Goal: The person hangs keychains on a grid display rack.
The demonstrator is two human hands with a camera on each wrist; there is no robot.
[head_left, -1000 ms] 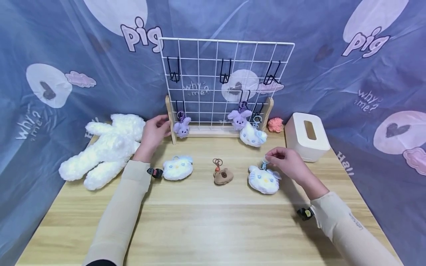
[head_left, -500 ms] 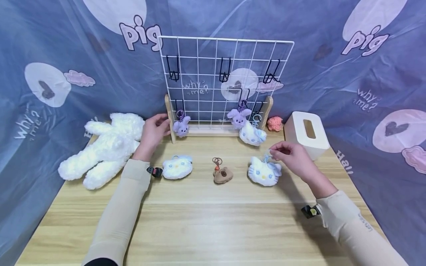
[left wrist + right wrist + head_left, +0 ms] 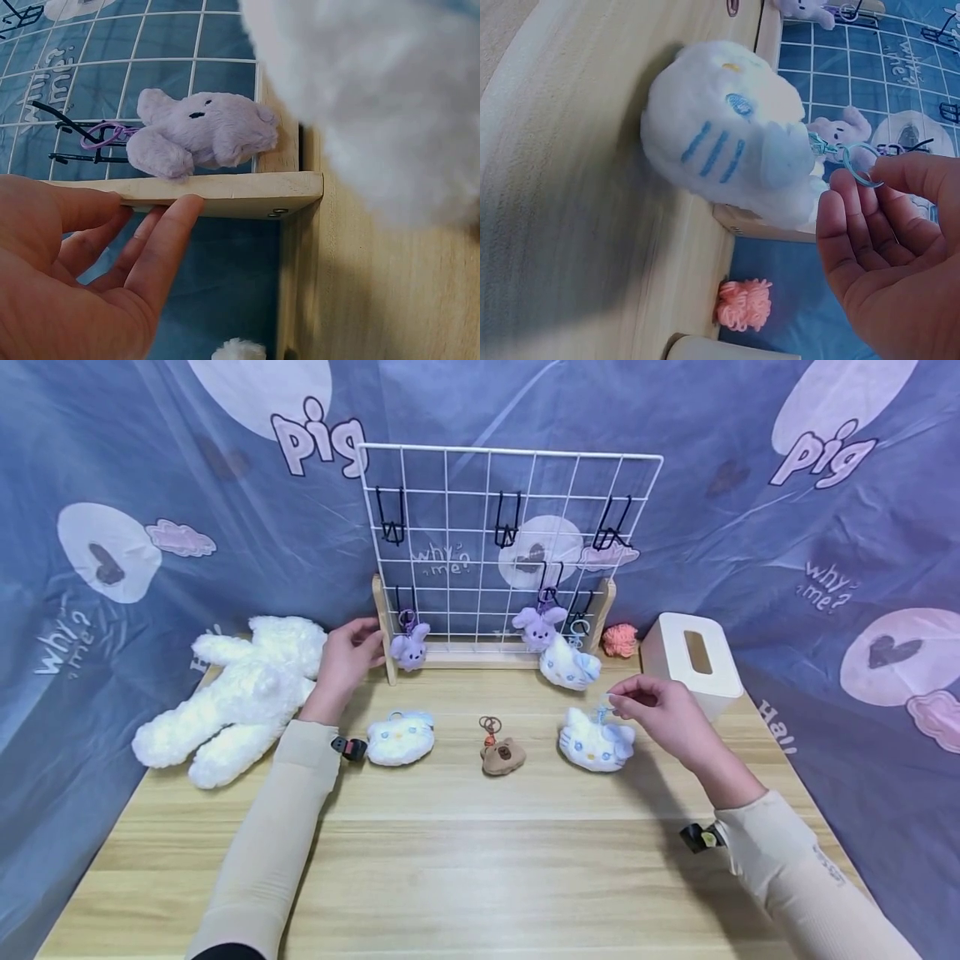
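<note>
My right hand [image 3: 663, 710] pinches the light-blue ring [image 3: 862, 166] of a white cat plush keychain [image 3: 596, 743]. The plush hangs upright under the fingers; whether its lower edge touches the table is unclear. My left hand [image 3: 348, 664] rests its fingertips against the outer side of the rack's left wooden post [image 3: 232, 191], fingers fairly straight. Beside that post a purple bunny keychain [image 3: 199, 131] hangs on a black hook. Another purple bunny [image 3: 540, 627] and a white cat keychain [image 3: 568, 664] hang at the rack's lower right. The white wire grid rack [image 3: 491, 449] stands upright.
On the table [image 3: 465, 877] lie a second white cat keychain [image 3: 400, 740] and a brown capybara-like keychain [image 3: 502, 757]. A large white plush [image 3: 247, 693] lies left. A coral yarn-like bundle [image 3: 620, 641] and a white tissue box [image 3: 690, 660] stand right. Bare black hooks [image 3: 507, 518] line the grid's upper part.
My right hand has risen slightly and shifted right, raising the white cat keychain from its lower, flatter pose. My left hand has stayed at the post.
</note>
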